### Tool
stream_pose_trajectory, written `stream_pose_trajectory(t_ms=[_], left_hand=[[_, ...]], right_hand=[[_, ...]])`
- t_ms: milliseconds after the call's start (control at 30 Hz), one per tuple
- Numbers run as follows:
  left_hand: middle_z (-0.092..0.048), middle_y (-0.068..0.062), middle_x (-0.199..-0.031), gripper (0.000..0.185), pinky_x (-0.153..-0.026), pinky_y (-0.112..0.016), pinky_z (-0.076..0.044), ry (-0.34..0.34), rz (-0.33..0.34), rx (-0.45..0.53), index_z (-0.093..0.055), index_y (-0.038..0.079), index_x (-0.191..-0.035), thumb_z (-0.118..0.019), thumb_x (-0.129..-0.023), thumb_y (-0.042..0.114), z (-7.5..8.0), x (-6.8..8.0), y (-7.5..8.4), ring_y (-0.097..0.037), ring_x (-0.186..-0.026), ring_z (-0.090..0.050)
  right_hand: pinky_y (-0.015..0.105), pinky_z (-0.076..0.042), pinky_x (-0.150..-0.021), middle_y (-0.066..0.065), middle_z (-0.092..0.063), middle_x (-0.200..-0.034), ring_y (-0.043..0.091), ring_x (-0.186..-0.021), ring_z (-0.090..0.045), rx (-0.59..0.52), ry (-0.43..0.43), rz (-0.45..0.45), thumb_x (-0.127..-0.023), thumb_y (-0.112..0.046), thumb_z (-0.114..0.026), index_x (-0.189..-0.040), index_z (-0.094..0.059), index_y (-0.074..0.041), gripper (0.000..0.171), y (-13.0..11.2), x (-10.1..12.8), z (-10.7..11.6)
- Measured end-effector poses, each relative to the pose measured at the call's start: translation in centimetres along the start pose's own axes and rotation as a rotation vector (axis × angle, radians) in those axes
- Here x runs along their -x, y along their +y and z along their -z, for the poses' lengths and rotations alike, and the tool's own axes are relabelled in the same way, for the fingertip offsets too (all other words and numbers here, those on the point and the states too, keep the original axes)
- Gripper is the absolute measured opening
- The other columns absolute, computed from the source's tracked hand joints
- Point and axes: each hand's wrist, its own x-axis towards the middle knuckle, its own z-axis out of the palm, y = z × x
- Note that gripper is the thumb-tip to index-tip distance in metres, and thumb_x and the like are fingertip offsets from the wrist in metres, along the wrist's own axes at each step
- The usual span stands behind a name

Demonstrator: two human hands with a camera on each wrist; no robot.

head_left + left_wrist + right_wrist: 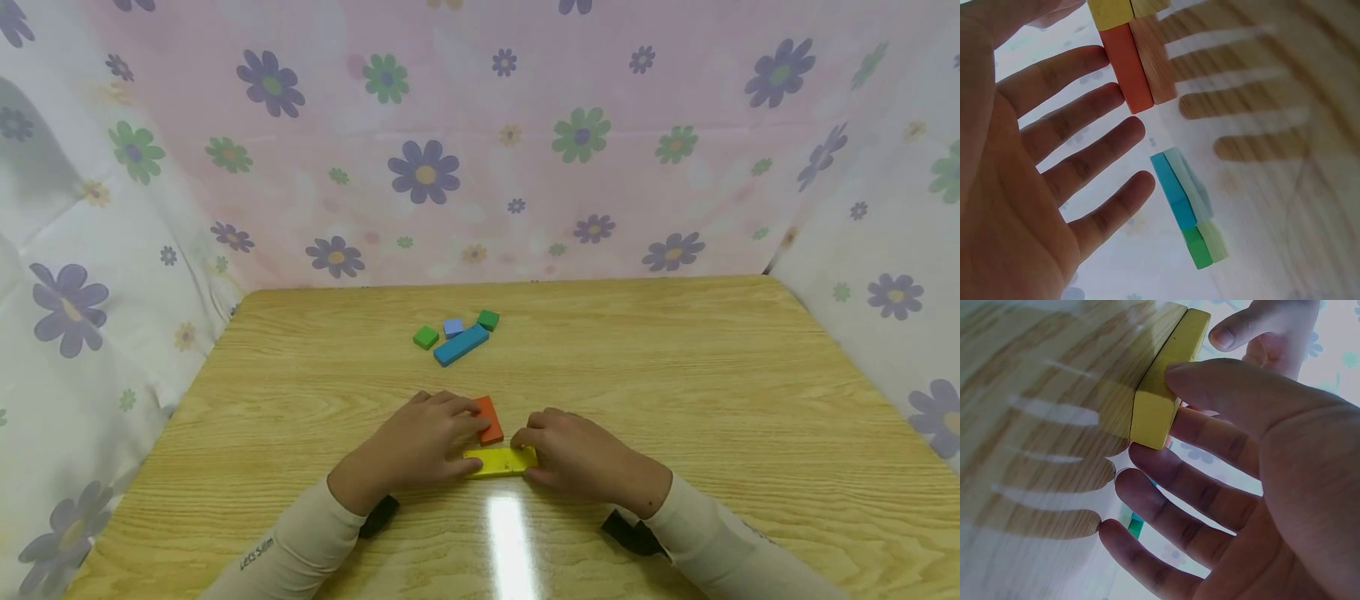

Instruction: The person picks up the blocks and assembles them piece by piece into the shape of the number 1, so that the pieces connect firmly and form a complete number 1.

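Flowered cloth hangs behind and on both sides; wood-grain table fills the middle, glossy enough to throw reflections. From my remote seat I see pale sleeves and two bare hands low in the head view. Right hand pinches the yellow block at its right end, thumb on the near side, index finger behind. Left hand has fingers stretched out, tips on the red block, thumb at yellow's left end. Yellow lies crosswise between the hands, red just beyond; whether they touch, I can't tell. I'd judge both light, stiff, hard to break and likely to slide on this shine; best hold is across the narrow width, near the ends. Side edges are well apart from the hands, plenty of wood left and right. Forward is tighter: blue block, then light green square, dark green square and periwinkle square sit past red.
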Motion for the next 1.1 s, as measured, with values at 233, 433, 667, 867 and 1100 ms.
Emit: stream_pose_trajectory(t_ms=[233, 433, 667, 867, 1100], left_hand=[[-0.061, 0.002, -0.139, 0.049, -0.099, -0.051, -0.05, 0.009, -0.028, -0.022, -0.066, 0.023, -0.133, -0.068, -0.092, 0.05, -0.27, -0.1, 0.03, -0.02, -0.127, -0.058], [-0.059, 0.003, -0.143, 0.049, -0.1, -0.052, -0.049, -0.011, -0.031, -0.008, -0.064, 0.022, -0.135, -0.067, -0.093, 0.047, -0.21, -0.19, 0.21, -0.021, -0.129, -0.058], [-0.059, 0.003, -0.144, 0.048, -0.097, -0.05, -0.05, -0.024, -0.04, -0.005, -0.065, 0.021, -0.135, -0.067, -0.094, 0.046, -0.13, -0.08, 0.29, -0.019, -0.128, -0.059], [-0.061, 0.003, -0.142, 0.046, -0.094, -0.046, -0.051, 0.006, -0.059, -0.011, -0.067, 0.021, -0.132, -0.069, -0.093, 0.044, -0.19, 0.0, 0.21, -0.017, -0.126, -0.061], [-0.061, 0.004, -0.141, 0.045, -0.096, -0.044, -0.05, -0.003, -0.059, -0.01, -0.067, 0.021, -0.132, -0.068, -0.093, 0.044, -0.15, -0.09, 0.18, -0.015, -0.127, -0.06]], right_hand=[[0.025, -0.052, -0.069, -0.002, -0.065, -0.094, 0.007, -0.081, -0.057, 0.0, -0.002, -0.004, -0.085, -0.023, -0.079, -0.109, -0.073, -0.013, 0.027, -0.02, 0.06, 0.06], [0.024, -0.052, -0.07, -0.002, -0.065, -0.094, 0.007, -0.08, -0.056, 0.001, 0.008, 0.002, -0.085, -0.023, -0.08, -0.109, -0.073, -0.012, 0.027, 0.02, 0.1, 0.06], [0.024, -0.052, -0.07, -0.001, -0.066, -0.095, 0.007, -0.08, -0.056, -0.005, 0.001, -0.004, -0.085, -0.024, -0.08, -0.11, -0.073, -0.011, 0.029, 0.0, 0.01, -0.05], [0.026, -0.053, -0.072, -0.001, -0.067, -0.096, 0.009, -0.083, -0.059, -0.006, -0.007, -0.009, -0.085, -0.023, -0.08, -0.11, -0.074, -0.011, 0.029, -0.09, -0.02, 0.07], [0.025, -0.052, -0.071, -0.001, -0.066, -0.095, 0.008, -0.081, -0.057, -0.005, -0.002, -0.008, -0.084, -0.023, -0.08, -0.109, -0.074, -0.01, 0.029, -0.15, -0.03, 0.16]])
